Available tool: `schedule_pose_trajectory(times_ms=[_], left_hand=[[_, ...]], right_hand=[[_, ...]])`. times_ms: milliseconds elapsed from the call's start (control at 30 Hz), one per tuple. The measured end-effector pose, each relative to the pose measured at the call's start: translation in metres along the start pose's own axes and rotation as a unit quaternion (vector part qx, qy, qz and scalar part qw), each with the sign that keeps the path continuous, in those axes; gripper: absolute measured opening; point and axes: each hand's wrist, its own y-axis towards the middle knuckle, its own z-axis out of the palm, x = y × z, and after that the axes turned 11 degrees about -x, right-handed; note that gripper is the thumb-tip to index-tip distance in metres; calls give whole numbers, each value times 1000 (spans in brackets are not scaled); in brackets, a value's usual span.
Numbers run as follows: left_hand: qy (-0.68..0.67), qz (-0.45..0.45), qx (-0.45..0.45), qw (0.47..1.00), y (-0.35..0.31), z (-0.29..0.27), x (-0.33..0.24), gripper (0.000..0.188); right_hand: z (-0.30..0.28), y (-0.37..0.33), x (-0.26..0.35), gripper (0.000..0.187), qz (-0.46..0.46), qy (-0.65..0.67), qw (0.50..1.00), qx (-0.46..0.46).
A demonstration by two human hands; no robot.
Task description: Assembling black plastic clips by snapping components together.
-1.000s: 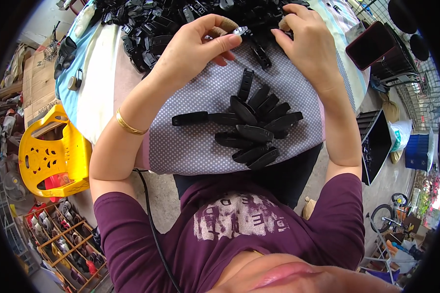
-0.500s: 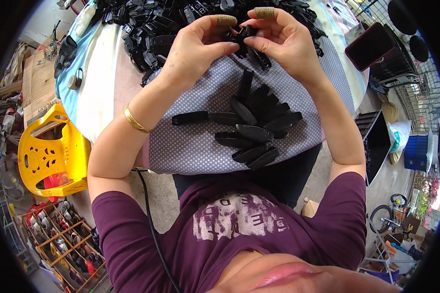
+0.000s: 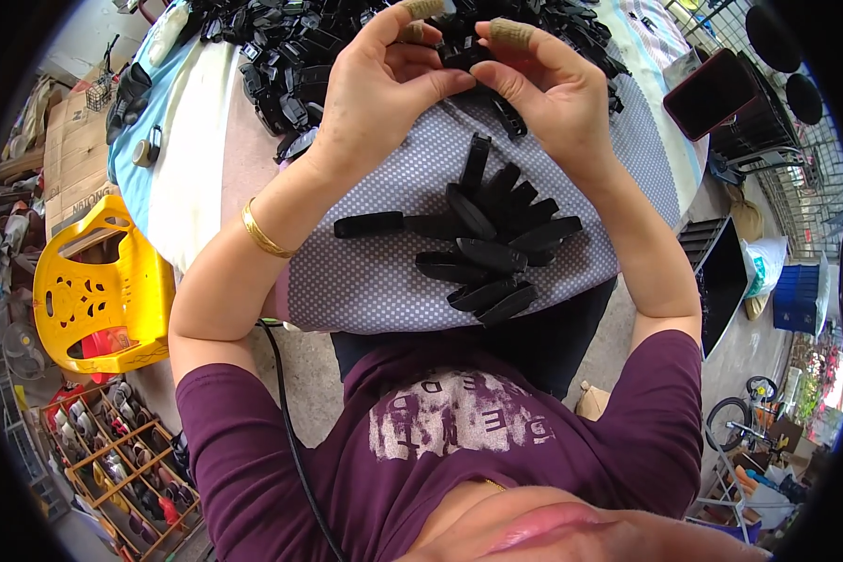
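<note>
My left hand (image 3: 375, 98) and my right hand (image 3: 557, 103) meet over the far part of the table. Between their thumbs and fingers they pinch a small black plastic piece (image 3: 461, 56); fingers partly hide it, so its exact kind cannot be made out. Tan fabric covers wrap some fingertips. Just beyond lies a big heap of black plastic pieces (image 3: 290, 89), some like buckles or clips. Nearer to me, a loose pile of flat, curved black strap-like pieces (image 3: 490, 255) rests on the dotted grey cloth (image 3: 347, 281).
A yellow plastic chair (image 3: 103, 290) stands at the left, above a wooden rack of shoes (image 3: 126, 459). A roll of tape (image 3: 145, 150) sits on the table's left side. At the right are a dark phone-like screen (image 3: 712, 94), a black crate (image 3: 721, 281) and a blue bin (image 3: 798, 295).
My left hand has risen slightly, its index finger lifting up and away from the piece. The right hand has shifted a little to the right and down. The strap pile looks the same.
</note>
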Motion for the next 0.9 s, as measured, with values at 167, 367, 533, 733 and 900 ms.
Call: schedule_pose_trajectory(times_ms=[167, 367, 533, 733, 900], left_hand=[[-173, 105, 66, 977, 11, -5, 13, 52], [-4, 3, 5, 1000, 5, -10, -3, 45], [61, 83, 42, 994, 7, -12, -7, 43], [-56, -54, 11, 997, 3, -5, -12, 48], [-120, -22, -17, 992, 0, -4, 0, 41]], right_hand=[[-2, -1, 2, 30, 17, 5, 1000, 17], [1, -3, 4, 27, -12, -1, 1000, -4], [-2, -1, -1, 23, -92, -52, 994, 9], [3, -2, 13, 24, -185, -152, 971, -8], [8, -6, 14, 25, -164, -154, 974, -5]])
